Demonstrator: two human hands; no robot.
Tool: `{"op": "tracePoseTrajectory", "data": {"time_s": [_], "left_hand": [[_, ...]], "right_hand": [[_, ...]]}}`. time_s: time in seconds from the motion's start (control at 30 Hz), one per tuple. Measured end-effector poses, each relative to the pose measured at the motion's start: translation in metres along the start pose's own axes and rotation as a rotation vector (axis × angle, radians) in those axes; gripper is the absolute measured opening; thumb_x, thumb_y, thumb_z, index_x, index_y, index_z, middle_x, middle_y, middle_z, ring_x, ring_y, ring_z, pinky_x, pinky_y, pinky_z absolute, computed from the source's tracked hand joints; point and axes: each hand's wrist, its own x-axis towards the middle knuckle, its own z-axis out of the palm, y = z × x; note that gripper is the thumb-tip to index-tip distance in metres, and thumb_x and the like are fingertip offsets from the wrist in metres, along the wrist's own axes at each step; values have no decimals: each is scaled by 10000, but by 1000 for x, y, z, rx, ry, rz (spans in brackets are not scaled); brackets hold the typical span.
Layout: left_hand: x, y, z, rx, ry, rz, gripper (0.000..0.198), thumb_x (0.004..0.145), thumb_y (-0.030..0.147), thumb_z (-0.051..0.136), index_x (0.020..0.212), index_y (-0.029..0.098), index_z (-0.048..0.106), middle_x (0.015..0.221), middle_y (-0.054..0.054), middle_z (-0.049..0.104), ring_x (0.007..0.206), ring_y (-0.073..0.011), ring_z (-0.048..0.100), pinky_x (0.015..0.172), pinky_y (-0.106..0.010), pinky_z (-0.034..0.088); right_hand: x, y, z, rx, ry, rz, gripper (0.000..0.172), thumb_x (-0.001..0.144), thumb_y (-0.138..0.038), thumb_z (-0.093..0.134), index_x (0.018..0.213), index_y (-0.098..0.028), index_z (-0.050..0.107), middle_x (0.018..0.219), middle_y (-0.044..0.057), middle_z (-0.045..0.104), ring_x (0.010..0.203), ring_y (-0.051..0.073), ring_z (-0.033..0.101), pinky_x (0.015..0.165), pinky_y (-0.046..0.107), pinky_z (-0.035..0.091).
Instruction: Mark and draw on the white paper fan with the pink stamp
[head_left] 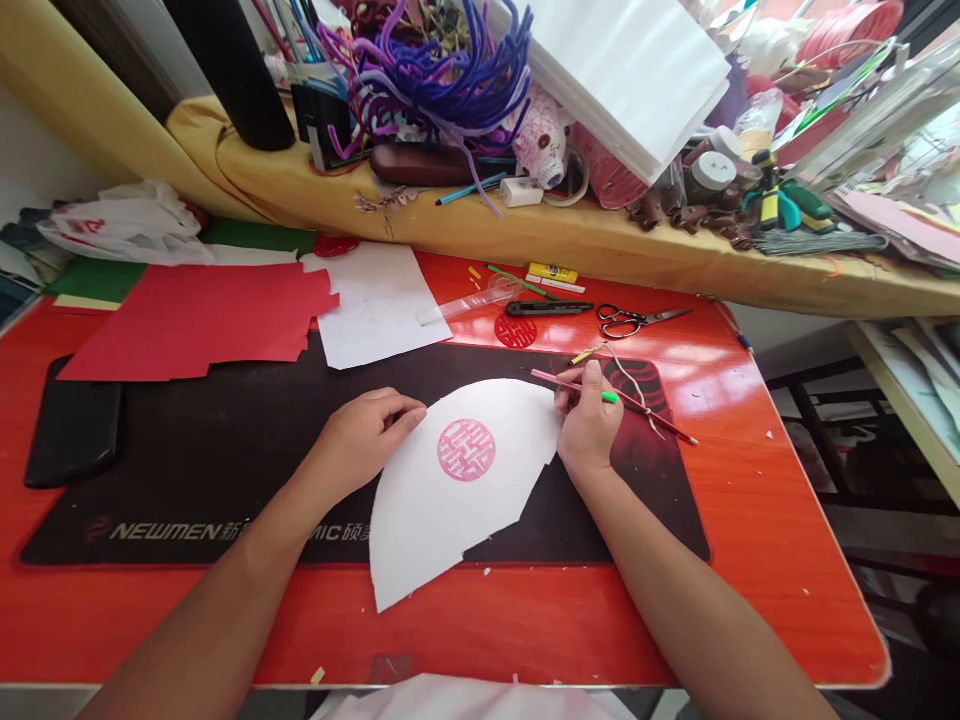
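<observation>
A white fan-shaped paper [480, 530] with a pink round patterned emblem [466, 450] lies over the black desk mat [217, 450]. My left hand [367, 435] pinches its upper left edge between thumb and fingers. In my right hand [589, 425], beside the paper's right edge, is a slim pink pen [546, 376] with a green end, its tip pointing left above the paper. Just past that hand lie a dark red pencil [671, 427] and a pale twisted cord [634, 380].
Red paper [202, 320] and a white sheet [375, 300] lie at the back left, near a black phone-like object [75, 430]. Behind the hands are a red round paper cut-out [515, 330], a utility knife [551, 309], scissors [637, 320] and a yellow glue stick [553, 272]. A cluttered ledge [450, 225] borders the desk.
</observation>
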Motion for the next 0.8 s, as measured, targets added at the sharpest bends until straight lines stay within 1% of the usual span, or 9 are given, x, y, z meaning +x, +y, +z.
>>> {"op": "tracePoseTrajectory", "data": {"time_s": [0.13,0.23,0.33,0.4,0.43,0.53,0.63,0.7,0.8], "left_hand": [[-2,2,-1,-40,-12,-28,456,994,634,549,1013,271,824,1121,-54,817,1015,-277,739,833,-365,548],[-3,-1,-2,-179,-66,-93,492,994,688,564,1028,254,792,1050,-50,826,948,-268,748,787,-349,561],[-2,-7,-1,-302,-125,-131,546,961,721,615,1168,243,777,975,-43,825,867,-256,755,733,-335,569],[-1,-10,1,-321,-132,-143,593,926,697,669,1291,241,773,959,-41,831,849,-257,765,733,-336,578],[0,-10,1,-320,-132,-149,600,911,679,690,1315,244,778,966,-41,837,851,-259,771,739,-338,583],[3,-10,2,-324,-116,-169,522,881,639,720,1212,250,830,989,-44,848,842,-253,772,740,-335,592],[5,-9,0,-345,-86,-189,496,856,631,730,1136,234,833,844,-29,802,718,-221,721,677,-325,570],[5,-9,-1,-346,-72,-191,504,848,626,731,1138,224,823,750,-9,746,647,-198,672,625,-310,537],[6,-10,0,-356,-61,-186,505,830,617,739,1127,215,807,731,-1,718,617,-181,639,567,-289,492]], "right_hand": [[8,1,6,-6,-2,-25,590,973,-743,659,730,-210,724,508,-41,541,467,114,495,486,256,371],[11,1,10,9,-16,-31,590,975,-743,668,719,-213,715,506,-41,543,468,111,485,486,254,361],[13,2,13,11,-9,-33,608,972,-764,665,711,-216,702,501,-41,539,463,110,479,476,253,334],[14,2,14,6,0,-31,623,964,-783,658,709,-217,697,498,-41,536,463,112,485,473,252,331],[15,2,14,10,4,-27,626,957,-790,661,708,-216,696,495,-42,533,461,113,487,471,250,330],[15,-1,12,61,12,4,603,939,-770,704,716,-210,707,498,-41,541,468,109,493,471,242,337],[10,-12,1,139,-10,15,543,964,-704,738,751,-205,740,532,-34,572,497,108,517,476,234,351],[0,-21,-12,144,-84,-5,532,996,-691,721,785,-205,768,563,-20,604,512,116,543,478,240,365],[-24,-31,-36,63,-252,-14,463,1022,-644,732,879,-213,818,670,13,707,557,134,611,513,258,432]]}}
